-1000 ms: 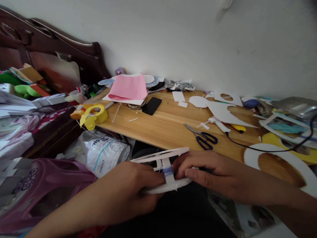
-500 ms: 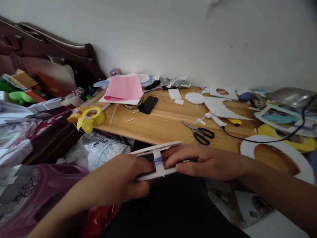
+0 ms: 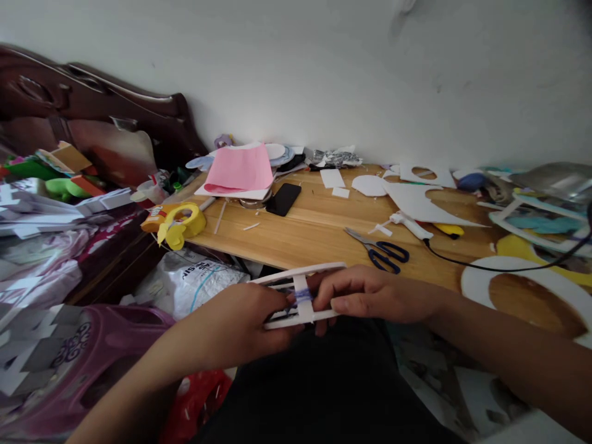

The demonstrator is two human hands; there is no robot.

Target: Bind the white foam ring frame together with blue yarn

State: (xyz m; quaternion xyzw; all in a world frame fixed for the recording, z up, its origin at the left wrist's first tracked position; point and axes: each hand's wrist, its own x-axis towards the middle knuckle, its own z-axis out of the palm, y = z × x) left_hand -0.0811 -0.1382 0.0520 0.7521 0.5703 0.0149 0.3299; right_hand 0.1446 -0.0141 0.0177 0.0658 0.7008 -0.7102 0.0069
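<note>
Between my hands, above my lap, is a white frame-like piece [image 3: 304,313] made of two curved strips joined by a short crossbar, with bluish-purple thread [image 3: 304,295] wound round the bar. My left hand [image 3: 252,317] is closed on its left end, the thumb below and the fingers reaching inside. My right hand [image 3: 365,295] grips the right end, the thumb lying along the near strip and some fingers inside the frame. Fingertips of both hands are partly hidden by the strips. Scissors [image 3: 377,248] with dark blue handles lie on the table just beyond my right hand.
On the wooden table [image 3: 305,233] lie a black phone [image 3: 283,200], pink sheet [image 3: 239,168], yellow tape roll [image 3: 192,219], corded white glue gun [image 3: 411,226] and white cut-outs [image 3: 425,200]. A white ring [image 3: 476,277] sits at right. A purple plastic item [image 3: 106,364] stands lower left.
The white frame has tilted slightly, so more of the space between its strips shows. My right fingers have shifted at its right end. The whole view has moved a little.
</note>
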